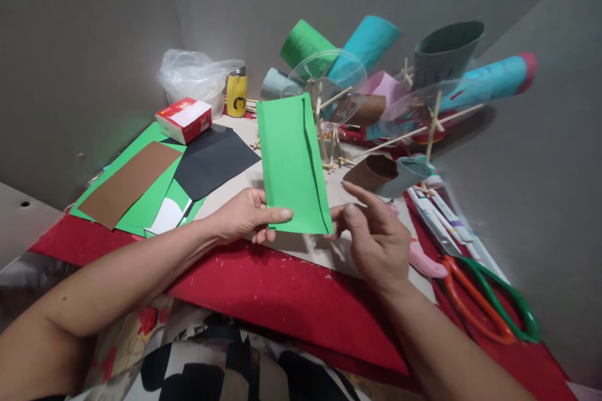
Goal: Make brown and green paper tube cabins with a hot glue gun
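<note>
A folded piece of green paper (291, 163) is held upright over the table, with a dark lengthwise gap near its right edge. My left hand (251, 216) pinches its lower left corner, thumb on the front and fingers behind. At the lower right corner is my right hand (376, 238), its thumb and index finger apart in the air. Its lower fingers are partly hidden and seem to touch the paper's edge; whether they grip it I cannot tell. Behind the right hand lie a brown paper tube (364, 172) and a grey-blue one (407, 177).
Large scissors (480, 297) with orange and green handles lie at right beside white markers (446, 216). Coloured tubes, sticks and clear plastic discs (324, 84) stand behind. At left are brown paper (129, 185), black paper (214, 160), a red box (183, 120) and a yellow bottle (236, 94).
</note>
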A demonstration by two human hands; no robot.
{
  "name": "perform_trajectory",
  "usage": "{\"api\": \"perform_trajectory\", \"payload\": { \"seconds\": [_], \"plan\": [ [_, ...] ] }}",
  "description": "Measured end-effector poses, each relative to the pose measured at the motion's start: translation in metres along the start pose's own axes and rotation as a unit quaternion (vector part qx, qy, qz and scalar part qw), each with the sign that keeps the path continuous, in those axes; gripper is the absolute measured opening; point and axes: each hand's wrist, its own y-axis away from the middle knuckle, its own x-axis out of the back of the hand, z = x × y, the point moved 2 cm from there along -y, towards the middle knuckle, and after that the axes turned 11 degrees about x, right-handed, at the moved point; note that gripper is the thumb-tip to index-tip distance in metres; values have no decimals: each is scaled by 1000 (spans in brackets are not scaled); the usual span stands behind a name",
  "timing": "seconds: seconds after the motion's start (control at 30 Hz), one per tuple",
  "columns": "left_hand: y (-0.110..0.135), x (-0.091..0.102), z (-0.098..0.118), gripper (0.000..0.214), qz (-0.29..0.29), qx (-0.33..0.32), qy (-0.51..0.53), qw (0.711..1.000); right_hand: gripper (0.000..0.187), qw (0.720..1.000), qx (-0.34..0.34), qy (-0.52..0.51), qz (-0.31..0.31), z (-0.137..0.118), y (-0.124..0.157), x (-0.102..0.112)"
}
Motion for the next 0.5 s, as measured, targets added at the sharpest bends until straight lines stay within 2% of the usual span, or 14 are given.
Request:
{"api": "perform_trajectory", "payload": {
  "seconds": [0.13, 0.27, 0.37, 0.5],
  "plan": [
    [2, 1, 2, 38, -51, 22, 23, 998, 55, 991, 122, 14, -54, 5, 0, 4],
    [3, -2, -1, 41, -82, 53, 13, 995, 53, 955, 251, 78, -138, -1, 0, 6],
    [4, -4, -2, 41, -95, 58, 19, 994, 53, 939, 278, 92, -180, -8, -1, 8],
    [3, -5, -5, 40, -137, 69, 12, 988, 54, 935, 278, 82, -202, -13, 0, 9]
  ]
}}
